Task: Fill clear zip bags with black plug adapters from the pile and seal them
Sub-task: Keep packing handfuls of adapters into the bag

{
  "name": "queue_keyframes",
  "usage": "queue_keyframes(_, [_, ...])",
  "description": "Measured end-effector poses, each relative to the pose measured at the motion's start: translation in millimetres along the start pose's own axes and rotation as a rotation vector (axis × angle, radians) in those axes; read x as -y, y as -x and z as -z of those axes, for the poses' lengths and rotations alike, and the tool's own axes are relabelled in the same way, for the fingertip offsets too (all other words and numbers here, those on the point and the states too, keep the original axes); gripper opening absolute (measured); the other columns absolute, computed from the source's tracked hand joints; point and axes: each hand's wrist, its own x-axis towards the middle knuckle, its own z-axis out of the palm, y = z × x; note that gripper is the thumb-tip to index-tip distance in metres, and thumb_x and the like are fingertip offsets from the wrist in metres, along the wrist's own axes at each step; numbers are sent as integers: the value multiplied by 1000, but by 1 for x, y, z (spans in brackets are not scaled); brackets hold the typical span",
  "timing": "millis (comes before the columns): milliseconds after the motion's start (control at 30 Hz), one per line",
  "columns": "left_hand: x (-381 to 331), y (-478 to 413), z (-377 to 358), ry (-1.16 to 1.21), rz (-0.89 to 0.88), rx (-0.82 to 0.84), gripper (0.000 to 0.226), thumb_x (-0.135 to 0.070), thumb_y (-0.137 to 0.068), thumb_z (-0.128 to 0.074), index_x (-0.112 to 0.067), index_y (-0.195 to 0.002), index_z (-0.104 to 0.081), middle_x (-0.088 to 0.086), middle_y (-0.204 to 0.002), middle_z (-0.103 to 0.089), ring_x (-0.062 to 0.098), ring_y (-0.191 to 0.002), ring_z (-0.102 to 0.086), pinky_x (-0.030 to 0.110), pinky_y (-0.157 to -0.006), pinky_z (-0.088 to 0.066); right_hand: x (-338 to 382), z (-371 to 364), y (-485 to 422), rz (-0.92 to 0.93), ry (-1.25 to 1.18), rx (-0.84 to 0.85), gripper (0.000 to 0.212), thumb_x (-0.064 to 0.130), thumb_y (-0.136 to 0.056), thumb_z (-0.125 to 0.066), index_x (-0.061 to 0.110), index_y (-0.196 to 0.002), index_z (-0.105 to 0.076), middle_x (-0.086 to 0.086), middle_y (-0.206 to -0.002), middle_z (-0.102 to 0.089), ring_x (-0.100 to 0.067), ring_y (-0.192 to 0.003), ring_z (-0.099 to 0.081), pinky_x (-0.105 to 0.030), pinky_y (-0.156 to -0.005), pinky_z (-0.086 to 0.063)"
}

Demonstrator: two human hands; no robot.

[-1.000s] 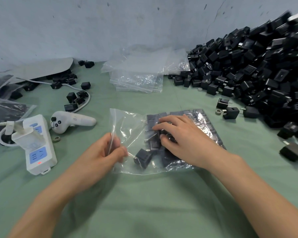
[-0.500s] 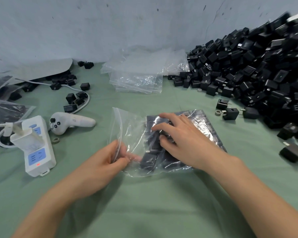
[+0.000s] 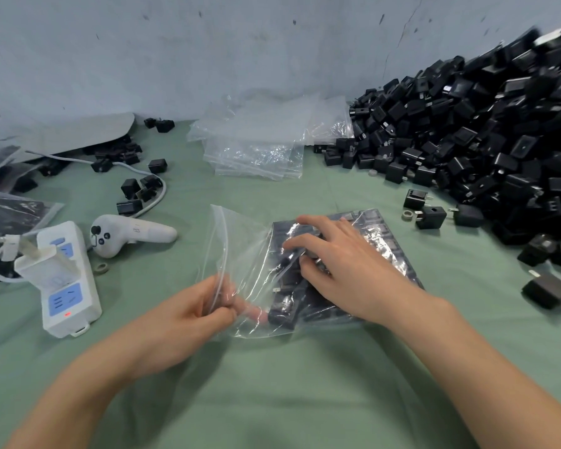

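Green cloth [image 3: 272, 400] under everything. Far left, dark filled bags [image 3: 10, 215] cut off by the frame edge, then a white power strip [image 3: 68, 286] with a plug in it and a small red light, and a white handheld controller [image 3: 127, 233] just beside. Behind those, a few loose black adapters [image 3: 132, 192] along a white cable [image 3: 157, 196]. Nearer the middle, left hand [image 3: 188, 315] with fingers curled, pinching the open mouth edge of the clear zip bag [image 3: 240, 254] and holding that edge raised off the cloth. Inside the bag, lying flat on the cloth, black plug adapters [image 3: 284, 311] packed in rows toward its closed end. On top of the bag, right hand [image 3: 347, 273], fingers spread and gently arched, tips pressing the adapters through the film. Farther back, a stack of empty clear bags [image 3: 256, 150] against the wall [image 3: 208, 53]. Far right, the big pile [image 3: 486, 134] of black adapters sloping up the wall, with several strays [image 3: 431, 218] just in front of it.
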Motion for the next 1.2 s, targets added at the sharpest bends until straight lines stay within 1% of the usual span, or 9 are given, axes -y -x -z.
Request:
queue_keyframes(133, [-3,1,-1,-13,10,24,13,5,-101,-40,-6,-95,-43,-8,-109,-75,27,-93,-54,34,-80,-36,0,2,0,6,-5,3,35,30,-103,-44,36,-136,-54,6,-156,-35,-12,-137,-26,-35,-121,-13])
queue_keyframes(300, [-9,2,-5,40,40,10,21,-11,-103,-44,-11,-117,-60,-27,-107,-71,-5,-103,-58,4,-82,-40,6,1,2,65,-72,26,35,40,-98,-48,40,-132,-56,11,-153,-38,-7,-142,-24,-33,-124,-2])
queue_keyframes(500, [-12,2,-12,207,-11,-74,29,-32,-98,-48,-8,-108,-59,2,-100,-77,13,-100,-66,34,-98,-43,14,-7,4,139,-67,141,40,58,-90,-54,46,-128,-52,14,-156,-32,-7,-150,-14,-41,-125,3])
queue_keyframes(667, [-6,2,-11,240,-56,-161,31,-37,-90,-54,-8,-99,-61,7,-88,-76,12,-86,-68,17,-80,-50,23,-11,2,171,-48,132,37,55,-86,-61,40,-115,-45,10,-155,-31,-10,-149,-15,-42,-125,2])
queue_keyframes(767, [-2,0,-10,253,-53,-200,32,-38,-88,-55,-9,-98,-62,7,-86,-76,14,-84,-67,25,-83,-49,29,-13,0,178,-55,87,39,47,-84,-64,32,-105,-36,8,-145,-38,-12,-142,-30,-43,-125,-6])
queue_keyframes(933, [3,-1,-8,224,-37,-188,24,-28,-96,-52,-5,-97,-60,10,-83,-75,7,-76,-66,14,-69,-47,27,-12,2,260,-29,76,13,45,-91,-61,33,-91,-58,9,-146,-44,-13,-143,-28,-41,-125,-4])
queue_keyframes(1033, [5,-2,-7,229,-12,-193,21,-27,-97,-53,-8,-97,-60,10,-84,-76,4,-69,-65,12,-63,-46,26,-12,3,266,-52,92,16,49,-94,-57,35,-92,-65,9,-147,-44,-13,-146,-24,-43,-125,-4])
queue_keyframes(1133, [6,-1,-5,204,-3,-184,31,-41,-90,-53,-12,-98,-61,6,-85,-77,11,-71,-60,19,-66,-45,24,-11,2,261,-36,100,25,52,-98,-50,33,-94,-67,8,-148,-44,-13,-147,-23,-43,-125,-5])
queue_keyframes(1200, [7,-2,-3,196,-4,-187,36,-45,-88,-53,-11,-99,-62,6,-88,-77,25,-80,-64,32,-79,-47,24,-10,3,257,-48,88,26,50,-99,-49,31,-93,-66,8,-146,-45,-11,-146,-24,-41,-125,-5])
